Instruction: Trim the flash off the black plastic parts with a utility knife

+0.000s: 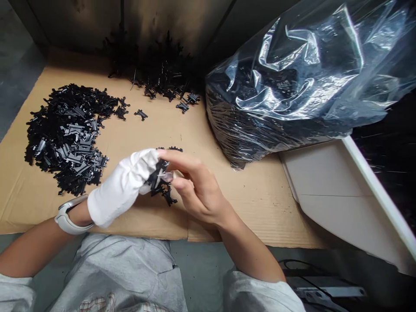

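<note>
- The left hand, in a white glove, has its fingers curled around a black part, which sits between the two hands; how tightly they close is hidden.
- The right hand, bare, pinches a small clear piece beside its thumb tip, up against the black part; its forefinger stretches over to the gloved fingertips.
- Just below the fingers, a few loose black pieces lie on the cardboard sheet.
- To the left of the gloved fingers spreads a large heap of similar black parts.
- Beyond the fingers, a single black part lies apart, and farther off is a shadowed second heap.
- To the right of the bare fingers and farther away leans a clear plastic bag with dark contents, over a pale open box.
- Behind the gloved fingers, a pale-strapped watch circles the left wrist.
</note>
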Motion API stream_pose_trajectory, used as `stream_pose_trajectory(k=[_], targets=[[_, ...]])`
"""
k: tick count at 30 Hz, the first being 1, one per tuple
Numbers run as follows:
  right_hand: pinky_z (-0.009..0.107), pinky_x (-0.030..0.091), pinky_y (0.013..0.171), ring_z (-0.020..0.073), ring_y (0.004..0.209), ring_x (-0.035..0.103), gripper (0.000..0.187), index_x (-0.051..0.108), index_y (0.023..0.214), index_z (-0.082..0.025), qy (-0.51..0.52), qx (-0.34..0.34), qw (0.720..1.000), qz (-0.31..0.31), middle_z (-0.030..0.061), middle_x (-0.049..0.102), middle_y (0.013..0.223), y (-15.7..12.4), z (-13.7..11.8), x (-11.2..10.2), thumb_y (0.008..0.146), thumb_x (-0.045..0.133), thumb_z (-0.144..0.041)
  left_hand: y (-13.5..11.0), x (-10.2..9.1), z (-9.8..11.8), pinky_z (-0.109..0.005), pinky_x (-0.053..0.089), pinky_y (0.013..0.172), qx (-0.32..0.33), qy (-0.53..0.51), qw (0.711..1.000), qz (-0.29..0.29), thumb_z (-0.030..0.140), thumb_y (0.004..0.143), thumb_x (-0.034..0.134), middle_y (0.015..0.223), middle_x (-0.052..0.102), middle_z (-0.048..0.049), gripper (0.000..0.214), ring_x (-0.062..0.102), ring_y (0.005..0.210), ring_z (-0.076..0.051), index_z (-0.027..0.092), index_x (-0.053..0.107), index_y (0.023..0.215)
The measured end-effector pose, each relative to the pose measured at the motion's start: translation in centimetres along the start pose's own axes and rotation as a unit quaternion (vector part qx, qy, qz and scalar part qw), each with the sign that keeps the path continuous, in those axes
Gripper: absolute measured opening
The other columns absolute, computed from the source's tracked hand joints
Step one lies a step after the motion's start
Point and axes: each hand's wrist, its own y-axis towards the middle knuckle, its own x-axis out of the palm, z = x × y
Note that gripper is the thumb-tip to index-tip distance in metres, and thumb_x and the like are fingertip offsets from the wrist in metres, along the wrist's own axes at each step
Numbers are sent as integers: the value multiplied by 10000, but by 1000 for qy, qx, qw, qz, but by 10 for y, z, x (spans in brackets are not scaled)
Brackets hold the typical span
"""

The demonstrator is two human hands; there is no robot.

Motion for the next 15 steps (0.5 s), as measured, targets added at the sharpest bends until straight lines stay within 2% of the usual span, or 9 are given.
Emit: stream_pose_trajectory(k=[1, 3, 5, 6, 8, 10, 13, 15], targets=[[262, 551, 634, 133, 765, 654, 396, 520, 1321, -298, 27, 21, 999, 1, 45, 691, 1106, 0, -1, 0, 992, 431, -499, 0, 0, 1, -276, 564, 750, -7, -13, 1000, 0, 200, 902, 455, 871, 706, -67, 198, 664, 766, -165, 163, 633, 979], [235, 484, 532, 109, 624, 568, 435, 590, 1224, -269, 77, 62, 995, 21, 9, 657, 867, 3, -3, 1, 929, 507, -578, 3, 1, 4, -266, 566, 758, -7, -30, 1000, 5, 217, 927, 414, 878, 712, -66, 224, 679, 790, -165, 170, 632, 956], [224, 411, 464, 88, 500, 438, 409, 643, 1069, -239, 115, 109, 986, 57, -53, 500, 623, 7, -7, 4, 875, 590, -595, 8, 2, 9, -253, 561, 701, -3, -37, 999, 5, 246, 960, 328, 804, 693, -49, 319, 668, 735, -158, 185, 638, 917], [224, 388, 447, 83, 473, 394, 390, 651, 993, -229, 127, 130, 981, 74, -71, 429, 566, 9, -9, 6, 856, 622, -593, 10, 3, 12, -244, 552, 659, -4, -42, 999, 3, 251, 970, 291, 763, 677, -38, 360, 654, 693, -151, 192, 640, 905], [224, 372, 431, 79, 463, 394, 367, 651, 888, -217, 143, 157, 973, 95, -72, 430, 543, 13, -12, 8, 833, 663, -580, 13, 4, 16, -223, 526, 589, -5, -59, 998, -3, 237, 974, 272, 720, 655, -17, 380, 621, 626, -134, 202, 641, 895], [223, 397, 444, 80, 496, 465, 341, 656, 841, -210, 161, 160, 969, 96, -44, 534, 595, 14, -12, 8, 850, 660, -551, 14, 4, 17, -202, 497, 536, 1, -78, 997, 0, 205, 968, 300, 700, 642, 1, 342, 588, 578, -116, 204, 633, 885], [223, 441, 493, 81, 545, 514, 314, 670, 839, -208, 205, 159, 962, 80, -28, 571, 639, 13, -9, 7, 919, 592, -502, 13, 4, 16, -188, 442, 456, 4, -77, 997, 22, 167, 969, 302, 602, 570, 28, 349, 509, 474, -94, 207, 610, 811], [226, 453, 506, 82, 551, 515, 322, 673, 862, -205, 231, 171, 955, 74, -28, 565, 641, 12, -7, 6, 932, 569, -502, 13, 4, 16, -189, 465, 470, -11, -72, 997, 30, 170, 973, 296, 568, 539, 33, 363, 516, 464, -97, 210, 594, 771]])
